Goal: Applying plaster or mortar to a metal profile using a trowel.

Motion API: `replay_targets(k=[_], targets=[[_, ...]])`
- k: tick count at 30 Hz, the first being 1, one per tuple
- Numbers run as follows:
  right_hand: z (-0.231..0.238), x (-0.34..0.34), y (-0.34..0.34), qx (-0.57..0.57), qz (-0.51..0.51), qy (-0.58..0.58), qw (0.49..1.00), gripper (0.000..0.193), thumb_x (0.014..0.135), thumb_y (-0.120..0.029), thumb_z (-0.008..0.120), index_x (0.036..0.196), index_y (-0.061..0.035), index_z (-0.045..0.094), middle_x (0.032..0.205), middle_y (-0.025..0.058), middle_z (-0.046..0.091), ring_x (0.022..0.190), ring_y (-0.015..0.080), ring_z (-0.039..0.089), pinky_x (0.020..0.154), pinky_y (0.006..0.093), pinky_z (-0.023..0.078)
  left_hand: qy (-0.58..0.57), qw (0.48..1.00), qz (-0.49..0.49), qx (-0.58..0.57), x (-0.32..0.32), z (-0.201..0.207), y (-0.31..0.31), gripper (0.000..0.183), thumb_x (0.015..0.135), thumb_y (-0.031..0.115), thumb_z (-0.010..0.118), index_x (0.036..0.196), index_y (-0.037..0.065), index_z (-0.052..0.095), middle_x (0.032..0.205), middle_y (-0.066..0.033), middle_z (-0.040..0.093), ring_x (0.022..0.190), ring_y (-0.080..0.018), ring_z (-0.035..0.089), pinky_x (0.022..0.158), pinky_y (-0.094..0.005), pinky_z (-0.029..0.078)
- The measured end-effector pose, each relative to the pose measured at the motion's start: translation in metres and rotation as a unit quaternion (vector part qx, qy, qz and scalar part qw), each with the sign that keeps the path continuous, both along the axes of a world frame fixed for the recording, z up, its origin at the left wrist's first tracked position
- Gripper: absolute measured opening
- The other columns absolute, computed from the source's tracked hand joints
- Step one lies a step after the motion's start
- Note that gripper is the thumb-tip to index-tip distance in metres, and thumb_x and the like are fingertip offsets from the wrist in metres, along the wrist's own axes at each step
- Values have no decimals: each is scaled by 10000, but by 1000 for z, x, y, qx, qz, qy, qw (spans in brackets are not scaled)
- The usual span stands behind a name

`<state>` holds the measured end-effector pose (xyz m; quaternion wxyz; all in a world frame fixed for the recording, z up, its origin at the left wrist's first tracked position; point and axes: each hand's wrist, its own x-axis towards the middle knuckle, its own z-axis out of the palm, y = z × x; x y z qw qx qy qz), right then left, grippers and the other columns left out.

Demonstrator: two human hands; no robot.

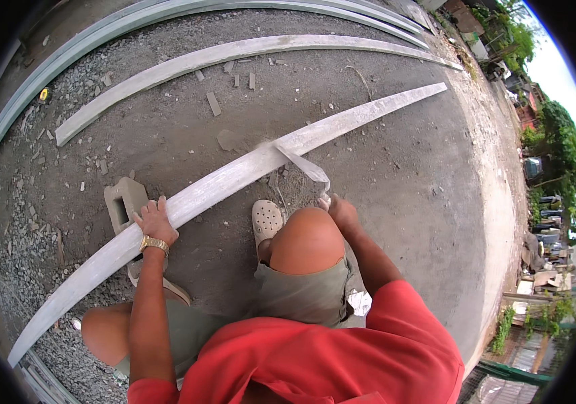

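Note:
A long pale grey plank lies slantwise before me, from the lower left to the upper right. My left hand, with a gold watch at the wrist, holds the plank down near a concrete block, its fingers reaching over the far edge. Beside my right knee, my right hand is closed round the handle of a dusty hand saw. The saw's narrow end meets the near edge of the plank around its middle. My knee partly hides the right hand's grip.
The hollow concrete block sits at the plank's left part. Beyond lie another pale plank and long grey bars. Small offcuts, gravel and a yellow tape measure are scattered on the ground.

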<state>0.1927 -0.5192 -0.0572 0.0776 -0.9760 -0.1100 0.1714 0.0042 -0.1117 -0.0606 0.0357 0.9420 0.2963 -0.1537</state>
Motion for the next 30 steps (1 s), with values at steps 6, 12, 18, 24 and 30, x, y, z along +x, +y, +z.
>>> replay_targets(k=[6,12,18,24,30], targets=[[-28,-9,-22,65,7,7,998,497,905,-468,462,960,5,604,893,237,653,877,410,619,758,486,485,8,1000,2,2,2,1,-1,903,567,174,770,1368,168,353,1249,-100,434,1188,-307,415,1055,-579,227],[0,12,-26,-15,-15,-57,998,543,887,-509,502,905,22,616,842,247,654,806,433,625,711,487,501,-2,1000,-4,2,-3,1,2,899,567,166,773,1365,173,361,1252,-99,438,1189,-305,421,1051,-568,241],[-28,-19,-44,78,17,5,997,519,892,-492,490,925,10,617,856,249,649,838,410,627,724,475,495,16,1000,4,6,5,2,-2,936,545,173,801,1369,181,359,1238,-95,443,1189,-306,426,1062,-574,234],[19,21,-21,-51,8,-25,998,408,882,-416,513,970,-25,588,835,241,649,836,378,638,714,474,499,28,999,9,12,-4,-1,-4,931,542,180,807,1359,186,361,1244,-96,439,1179,-310,432,1056,-590,237],[-9,-2,-26,23,2,-43,999,499,874,-504,498,934,-28,635,910,207,666,885,368,639,767,465,491,23,1000,1,11,1,3,1,879,578,178,774,1356,184,364,1251,-101,437,1189,-309,428,1054,-591,232]])
